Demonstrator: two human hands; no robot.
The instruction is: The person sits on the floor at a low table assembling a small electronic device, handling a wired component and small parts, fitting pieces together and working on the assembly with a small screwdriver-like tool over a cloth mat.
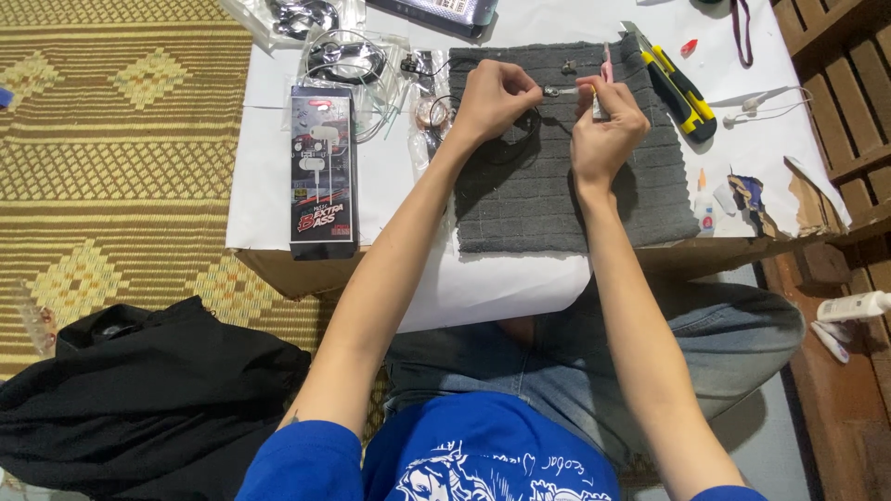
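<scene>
Several clear plastic bags (357, 65) lay crumpled near the far left corner of the white paper-covered surface (269, 186), each holding coiled black cable; beside them, close to the left edge, lay a tall black retail box with a clear window (322, 172) showing white earbuds inside. A dark grey ribbed cloth mat (557, 195), soft and square, covered the middle of the surface. Over its far part the left hand (492, 97) was pinched together on a small silver metal plug piece (560, 91), from which a thin black cable loop (520, 139) hung down onto the mat. The right hand (603, 125) was clamped on a slim pink-handled tool (606, 70), its tip close to the plug. Toward the far right corner lay a yellow and black utility knife (682, 88), long and hard-edged, and a pair of white earbuds with a thin white cord (756, 102). Torn brown cardboard scraps (752, 199) sat at the right edge. A black fabric bundle (148, 399) lay on the woven yellow floor mat (111, 148).
</scene>
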